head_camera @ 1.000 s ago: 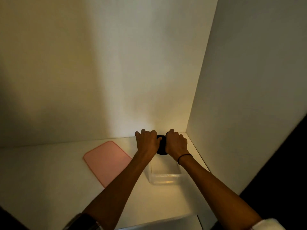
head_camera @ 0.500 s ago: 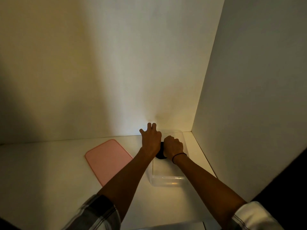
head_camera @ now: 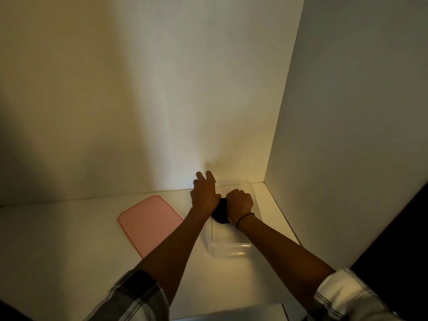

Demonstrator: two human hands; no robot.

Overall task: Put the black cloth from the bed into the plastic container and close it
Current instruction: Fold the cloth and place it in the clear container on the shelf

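No readable writing, brand or label on anything; light is dim. Counts: one clear plastic container, one black cloth, one pink lid, two hands.

Right hand is curled into a fist, knuckles up, over the far half of the container; black cloth sits just left of and under those curled fingers, touching them, so the hand appears closed on the cloth, though the fingertips are hidden. Cloth is inside the container outline, at its left wall, bunched small. A thin dark band rings the right wrist.

Left hand lies palm down just left of the cloth, its heel against the cloth edge, fingers spread and stretched away toward the back wall; it grips nothing visible.

Pink lid lies flat on the white surface, well left of the left-hand fingers, apart from the container. Container is open, no lid on it. Rolled plaid sleeves show at both forearms.
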